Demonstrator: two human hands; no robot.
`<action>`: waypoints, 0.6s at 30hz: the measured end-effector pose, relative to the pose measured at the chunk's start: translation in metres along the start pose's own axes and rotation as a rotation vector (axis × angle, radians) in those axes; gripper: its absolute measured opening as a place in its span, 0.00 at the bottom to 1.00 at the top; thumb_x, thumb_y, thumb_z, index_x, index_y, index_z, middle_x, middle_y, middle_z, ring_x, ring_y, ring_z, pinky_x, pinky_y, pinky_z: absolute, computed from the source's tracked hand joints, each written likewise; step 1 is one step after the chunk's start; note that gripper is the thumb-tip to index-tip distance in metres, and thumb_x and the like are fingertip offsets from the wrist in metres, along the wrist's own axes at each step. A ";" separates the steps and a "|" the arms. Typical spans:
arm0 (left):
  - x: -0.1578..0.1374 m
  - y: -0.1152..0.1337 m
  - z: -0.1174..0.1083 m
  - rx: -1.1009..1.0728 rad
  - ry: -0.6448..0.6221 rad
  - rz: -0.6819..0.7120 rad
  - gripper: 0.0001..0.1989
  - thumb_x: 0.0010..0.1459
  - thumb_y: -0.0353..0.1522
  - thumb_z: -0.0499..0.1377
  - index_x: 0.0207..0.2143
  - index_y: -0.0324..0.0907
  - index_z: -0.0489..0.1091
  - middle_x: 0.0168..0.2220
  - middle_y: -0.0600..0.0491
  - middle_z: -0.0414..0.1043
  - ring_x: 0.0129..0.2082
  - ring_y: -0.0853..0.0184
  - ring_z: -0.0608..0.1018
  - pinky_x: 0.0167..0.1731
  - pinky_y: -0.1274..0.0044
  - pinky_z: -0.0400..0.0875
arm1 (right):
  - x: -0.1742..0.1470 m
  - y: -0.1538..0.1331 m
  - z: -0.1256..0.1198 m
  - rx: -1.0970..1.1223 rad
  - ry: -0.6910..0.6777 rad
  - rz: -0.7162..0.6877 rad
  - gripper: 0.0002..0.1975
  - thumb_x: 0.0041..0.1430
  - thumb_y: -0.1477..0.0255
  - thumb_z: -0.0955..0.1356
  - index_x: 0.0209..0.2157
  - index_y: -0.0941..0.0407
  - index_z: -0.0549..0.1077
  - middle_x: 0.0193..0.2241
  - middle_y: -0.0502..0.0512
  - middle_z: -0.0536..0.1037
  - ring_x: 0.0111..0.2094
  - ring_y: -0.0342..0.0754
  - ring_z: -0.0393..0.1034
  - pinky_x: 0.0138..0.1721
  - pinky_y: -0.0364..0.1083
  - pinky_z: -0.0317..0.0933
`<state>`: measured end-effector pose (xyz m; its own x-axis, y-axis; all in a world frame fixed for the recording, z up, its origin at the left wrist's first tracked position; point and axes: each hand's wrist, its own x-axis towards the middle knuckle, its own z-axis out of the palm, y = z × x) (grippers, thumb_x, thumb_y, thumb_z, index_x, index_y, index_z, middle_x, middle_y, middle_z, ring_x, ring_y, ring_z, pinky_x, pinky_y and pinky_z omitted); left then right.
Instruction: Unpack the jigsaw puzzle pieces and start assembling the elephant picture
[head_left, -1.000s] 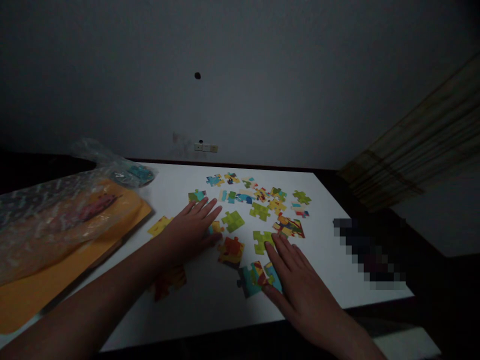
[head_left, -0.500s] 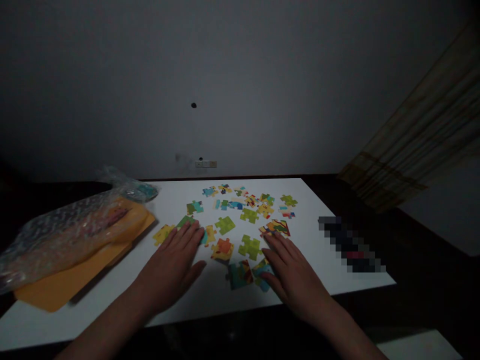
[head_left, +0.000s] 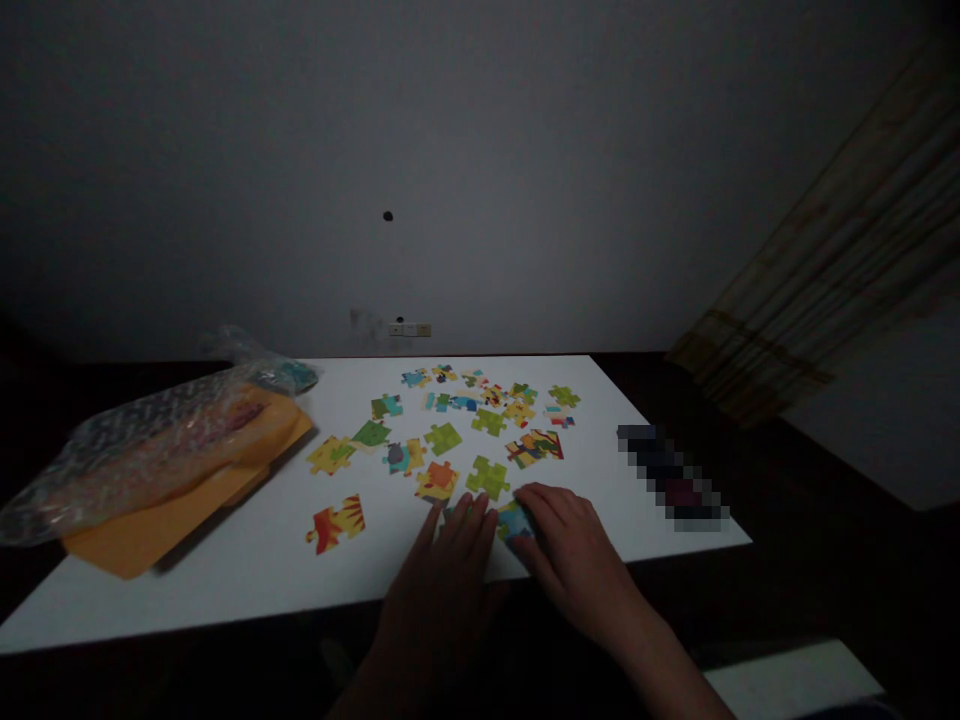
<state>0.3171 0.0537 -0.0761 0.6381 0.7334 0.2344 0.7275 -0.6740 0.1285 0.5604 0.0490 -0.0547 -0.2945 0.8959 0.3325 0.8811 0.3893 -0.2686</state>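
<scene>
Colourful jigsaw puzzle pieces lie spread over a white table (head_left: 247,570). My left hand (head_left: 450,570) lies with outstretched fingers over a teal puzzle piece near the front edge, covering most of it. Just to its right, my right hand (head_left: 574,550) has its fingers and thumb around a blue puzzle piece (head_left: 514,521), which is partly hidden. A green piece (head_left: 487,478) sits just beyond both hands, with an orange-and-yellow piece (head_left: 437,482) to its left. Apart from the others, a red-and-yellow piece (head_left: 337,523) rests left of my left hand.
On the left, a bubble-wrap package (head_left: 172,430) lies over an orange-yellow envelope (head_left: 142,535). A pixelated dark object (head_left: 671,480) is near the table's right edge. Beyond the table stands a grey wall (head_left: 525,200), with a curtain (head_left: 795,320) at the right.
My left hand has moved right and nearer, from the left pieces onto the teal piece, uncovering the red-and-yellow piece. My right hand stays at the blue piece. The view has shifted slightly.
</scene>
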 end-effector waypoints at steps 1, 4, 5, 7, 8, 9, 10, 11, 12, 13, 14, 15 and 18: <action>-0.001 -0.001 -0.001 0.008 0.002 -0.004 0.34 0.79 0.45 0.56 0.79 0.40 0.63 0.81 0.43 0.59 0.80 0.49 0.66 0.77 0.49 0.67 | -0.002 -0.002 -0.003 0.029 -0.014 -0.016 0.27 0.72 0.66 0.74 0.69 0.54 0.74 0.66 0.68 0.80 0.65 0.68 0.75 0.64 0.69 0.71; -0.003 -0.002 0.000 0.024 0.013 -0.014 0.35 0.78 0.47 0.58 0.78 0.40 0.64 0.81 0.43 0.60 0.79 0.48 0.67 0.77 0.49 0.68 | -0.003 -0.004 -0.008 0.128 -0.057 -0.022 0.27 0.70 0.70 0.74 0.68 0.51 0.74 0.65 0.64 0.81 0.65 0.66 0.75 0.66 0.68 0.71; -0.003 -0.002 0.001 0.029 0.016 -0.017 0.35 0.77 0.47 0.58 0.78 0.40 0.64 0.81 0.43 0.59 0.79 0.48 0.67 0.77 0.49 0.68 | -0.001 -0.004 -0.008 0.164 -0.063 -0.023 0.25 0.70 0.71 0.74 0.67 0.51 0.75 0.63 0.64 0.83 0.63 0.65 0.76 0.65 0.67 0.72; -0.003 -0.002 0.004 0.038 0.019 -0.019 0.36 0.76 0.47 0.59 0.78 0.40 0.65 0.80 0.42 0.60 0.79 0.47 0.68 0.77 0.49 0.68 | 0.003 -0.003 -0.004 0.226 -0.051 -0.041 0.22 0.70 0.73 0.74 0.63 0.51 0.76 0.58 0.62 0.85 0.60 0.64 0.78 0.63 0.66 0.74; -0.003 -0.002 0.006 0.046 0.022 -0.021 0.36 0.75 0.46 0.60 0.78 0.39 0.65 0.80 0.41 0.61 0.79 0.46 0.68 0.76 0.49 0.68 | 0.005 -0.003 -0.001 0.252 -0.034 -0.059 0.21 0.70 0.73 0.75 0.62 0.50 0.77 0.57 0.62 0.85 0.59 0.63 0.78 0.62 0.66 0.75; -0.004 -0.002 0.007 0.055 0.028 -0.026 0.36 0.75 0.46 0.60 0.78 0.38 0.64 0.80 0.40 0.61 0.79 0.46 0.67 0.76 0.49 0.68 | 0.007 -0.003 0.002 0.274 -0.005 -0.078 0.20 0.70 0.73 0.75 0.61 0.50 0.78 0.56 0.63 0.85 0.59 0.63 0.78 0.61 0.65 0.76; -0.004 -0.003 0.008 0.066 0.034 -0.030 0.37 0.75 0.45 0.61 0.78 0.38 0.63 0.80 0.39 0.60 0.79 0.45 0.67 0.76 0.49 0.69 | 0.008 -0.003 0.005 0.293 0.037 -0.093 0.20 0.69 0.73 0.75 0.61 0.50 0.78 0.56 0.63 0.84 0.59 0.63 0.78 0.61 0.65 0.76; -0.005 -0.003 0.009 0.077 0.037 -0.029 0.38 0.74 0.44 0.61 0.79 0.37 0.63 0.80 0.38 0.60 0.79 0.45 0.67 0.76 0.49 0.69 | 0.009 -0.004 0.008 0.307 0.088 -0.104 0.20 0.69 0.74 0.75 0.60 0.49 0.79 0.57 0.63 0.84 0.59 0.63 0.78 0.60 0.65 0.77; -0.005 -0.004 0.009 0.087 0.036 -0.028 0.38 0.74 0.44 0.61 0.79 0.36 0.62 0.80 0.38 0.60 0.79 0.44 0.67 0.75 0.49 0.69 | 0.010 -0.006 0.011 0.318 0.146 -0.112 0.20 0.68 0.75 0.75 0.60 0.48 0.79 0.57 0.64 0.83 0.59 0.64 0.78 0.60 0.66 0.77; -0.005 -0.004 0.009 0.096 0.033 -0.028 0.38 0.74 0.44 0.61 0.78 0.35 0.62 0.80 0.37 0.61 0.79 0.44 0.67 0.75 0.49 0.70 | 0.010 -0.008 0.012 0.332 0.201 -0.115 0.19 0.68 0.75 0.74 0.59 0.48 0.80 0.57 0.64 0.83 0.59 0.64 0.78 0.59 0.66 0.77; -0.005 -0.004 0.009 0.099 0.027 -0.027 0.38 0.73 0.44 0.61 0.78 0.34 0.63 0.79 0.37 0.61 0.79 0.43 0.68 0.75 0.48 0.70 | 0.011 -0.009 0.011 0.355 0.244 -0.111 0.18 0.69 0.75 0.73 0.57 0.47 0.81 0.56 0.64 0.83 0.58 0.63 0.79 0.58 0.65 0.78; -0.005 -0.004 0.007 0.099 0.021 -0.027 0.38 0.73 0.44 0.62 0.78 0.33 0.63 0.79 0.36 0.61 0.78 0.43 0.68 0.75 0.48 0.70 | 0.011 -0.009 0.009 0.389 0.273 -0.098 0.15 0.70 0.75 0.72 0.55 0.47 0.83 0.54 0.63 0.84 0.56 0.62 0.80 0.56 0.63 0.79; -0.001 -0.001 0.000 0.074 0.000 -0.039 0.40 0.71 0.43 0.63 0.79 0.35 0.62 0.80 0.36 0.60 0.79 0.42 0.67 0.75 0.46 0.68 | 0.010 0.005 -0.005 0.500 0.317 0.021 0.07 0.73 0.70 0.72 0.46 0.47 0.85 0.46 0.60 0.86 0.49 0.59 0.83 0.51 0.59 0.81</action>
<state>0.3154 0.0537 -0.0764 0.6087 0.7591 0.2309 0.7686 -0.6364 0.0659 0.5638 0.0591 -0.0486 -0.0862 0.8269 0.5557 0.5818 0.4946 -0.6457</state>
